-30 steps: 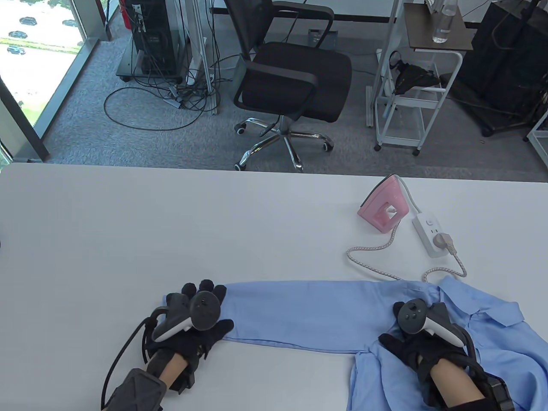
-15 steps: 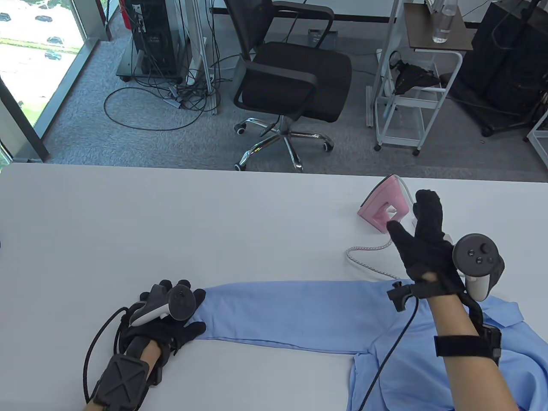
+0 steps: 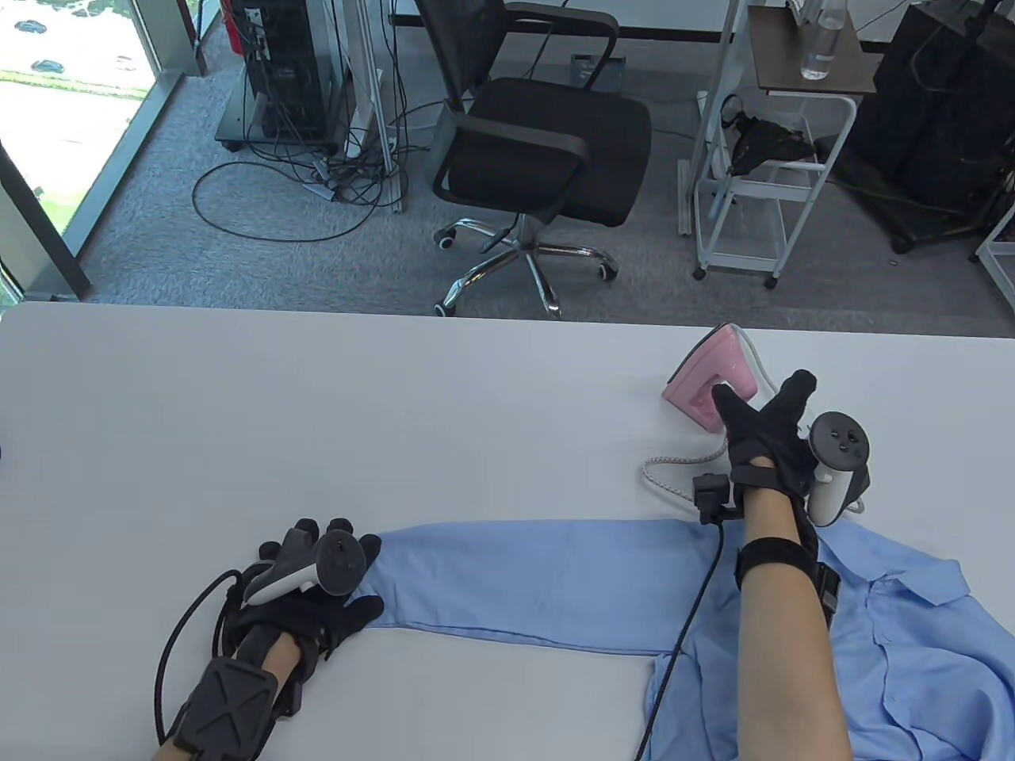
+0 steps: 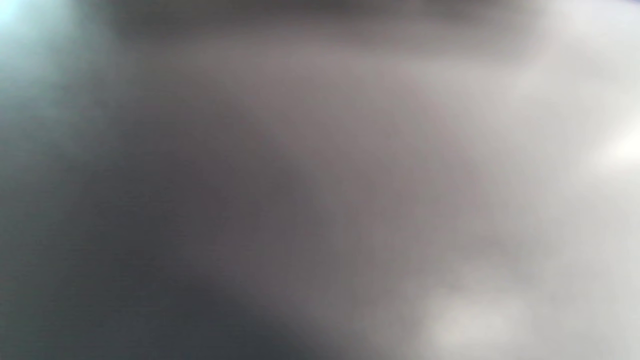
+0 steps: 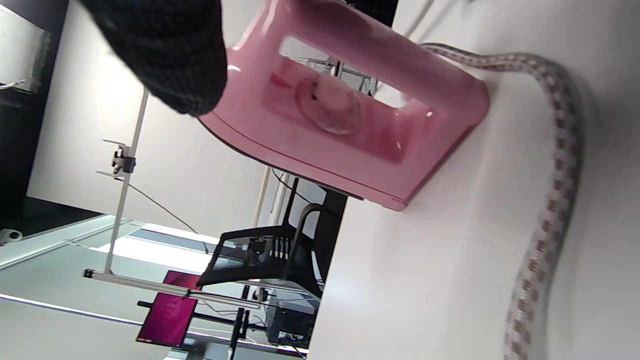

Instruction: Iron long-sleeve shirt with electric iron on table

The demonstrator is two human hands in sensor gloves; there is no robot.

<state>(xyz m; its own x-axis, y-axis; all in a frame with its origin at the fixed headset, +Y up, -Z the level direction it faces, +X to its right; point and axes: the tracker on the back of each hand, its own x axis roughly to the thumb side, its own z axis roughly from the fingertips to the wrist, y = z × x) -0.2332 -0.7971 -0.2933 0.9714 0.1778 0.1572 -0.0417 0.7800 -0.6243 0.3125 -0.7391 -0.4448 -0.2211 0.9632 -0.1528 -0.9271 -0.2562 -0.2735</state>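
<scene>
A light blue long-sleeve shirt lies on the white table, one sleeve stretched out to the left and the body at the bottom right. My left hand rests flat on the sleeve's cuff end. The pink iron stands on its heel at the right. My right hand is right beside its handle, thumb and fingers spread, nothing gripped. In the right wrist view the iron fills the top and one gloved fingertip sits near its nose. The left wrist view is a grey blur.
The iron's braided cord loops on the table between iron and shirt, also the cord close up. Beyond the far table edge stand a black office chair and a white cart.
My right hand left the shirt's shoulder, rose and moved to the iron, now lower and closer to its handle. My left hand slid left to the cuff and has stayed there.
</scene>
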